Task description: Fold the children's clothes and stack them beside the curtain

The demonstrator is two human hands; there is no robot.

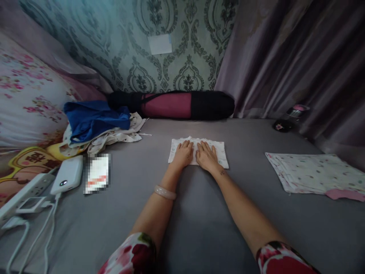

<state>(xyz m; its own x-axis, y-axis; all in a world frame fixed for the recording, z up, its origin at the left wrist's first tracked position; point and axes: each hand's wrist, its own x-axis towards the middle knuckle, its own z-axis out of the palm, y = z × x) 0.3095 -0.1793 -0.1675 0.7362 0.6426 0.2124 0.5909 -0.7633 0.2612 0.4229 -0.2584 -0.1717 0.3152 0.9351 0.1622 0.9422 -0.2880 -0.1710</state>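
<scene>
Damask-patterned wallpaper is seen beyond a smooth grey sheet. At centre, a white printed cloth, rectangular with a ruffled far edge, is overlaid by the left hand and right hand, both flat and unclenched. Crumpled blue fabric is heaped far left; patterned cloths are stacked right.

A dark character marks the yellow cushion, but no text reads clearly.
</scene>
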